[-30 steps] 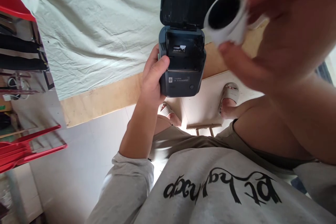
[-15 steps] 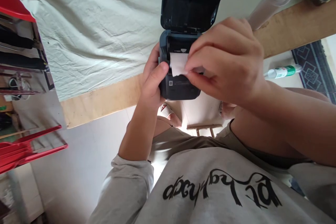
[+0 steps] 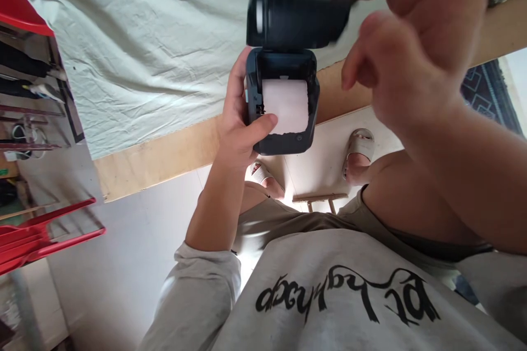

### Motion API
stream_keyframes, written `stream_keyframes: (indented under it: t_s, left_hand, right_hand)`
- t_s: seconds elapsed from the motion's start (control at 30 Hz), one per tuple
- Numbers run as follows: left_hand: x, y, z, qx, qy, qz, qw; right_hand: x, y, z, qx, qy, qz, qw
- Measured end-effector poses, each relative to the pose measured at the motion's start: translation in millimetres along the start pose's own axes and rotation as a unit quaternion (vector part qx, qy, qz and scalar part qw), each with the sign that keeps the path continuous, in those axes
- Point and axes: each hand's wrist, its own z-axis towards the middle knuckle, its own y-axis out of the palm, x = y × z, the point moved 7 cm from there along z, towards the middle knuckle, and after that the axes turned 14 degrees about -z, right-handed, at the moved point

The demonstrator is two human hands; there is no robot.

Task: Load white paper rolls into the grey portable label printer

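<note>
Counts: 1 label printer [image 3: 284, 101], with 1 lid [image 3: 296, 21] (blurred) and 1 paper roll [image 3: 285, 104] seated in it. 2 hands: left hand [image 3: 241, 126], right hand [image 3: 405, 44]. 2 sandalled feet [image 3: 359, 154]. 1 white cloth [image 3: 144, 55] on 1 wooden table [image 3: 164, 156]. 1 small wooden stool [image 3: 319, 200]. 1 patterned rug [image 3: 488, 101].

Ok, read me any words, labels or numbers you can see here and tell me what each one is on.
Sweatshirt: black script lettering, seen upside down and too stylised to read with confidence.
Printer: one small round button mark on the front edge, no legible text.
Paper roll: blank.
Nothing else carries readable text.
</note>
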Motion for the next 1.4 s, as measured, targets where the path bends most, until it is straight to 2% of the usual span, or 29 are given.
stream_keyframes:
  t_s: [0.1,0.2,0.3,0.4,0.5,0.63,0.8,0.93,1.07,1.3,1.4]
  left_hand:
    - [-1,-1.1,-1,0.000,-0.004,0.001,1.000]
    - [1,5.3,-2,-0.010,-0.010,-0.005,1.000]
    - [7,13.1,-4,0.009,-0.013,-0.018,1.000]
    - [9,19.2,-7,0.032,-0.054,-0.018,0.998]
    - [10,19.9,-9,0.052,-0.087,-0.018,0.995]
    - [9,16.7,-9,0.065,-0.094,-0.016,0.993]
    - [6,14.3,-8,0.050,-0.096,0.000,0.994]
    - [7,14.1,-7,0.042,-0.077,-0.003,0.996]
    - [6,15.2,-7,0.041,-0.085,0.006,0.996]
    - [2,13.5,-1,0.043,-0.098,-0.066,0.992]
    - [3,15.4,1,0.041,-0.097,-0.061,0.993]
  right_hand:
    - [5,-1,0,0.031,0.009,0.012,0.999]
    - [12,19,-3,-0.071,-0.005,-0.027,0.997]
    - [15,39,-7,-0.170,-0.031,-0.084,0.981]
    - [17,45,-7,-0.204,-0.038,-0.122,0.971]
    - [19,47,-5,-0.220,-0.017,-0.124,0.968]
    - [20,48,-4,-0.223,0.000,-0.097,0.970]
    - [23,49,-4,-0.218,0.012,-0.084,0.972]
    - [22,48,-3,-0.215,-0.014,-0.086,0.973]
    - [19,45,-3,-0.204,-0.040,-0.093,0.974]
    - [20,46,-4,-0.221,-0.037,-0.110,0.968]
    - [19,45,-4,-0.222,-0.038,-0.112,0.968]
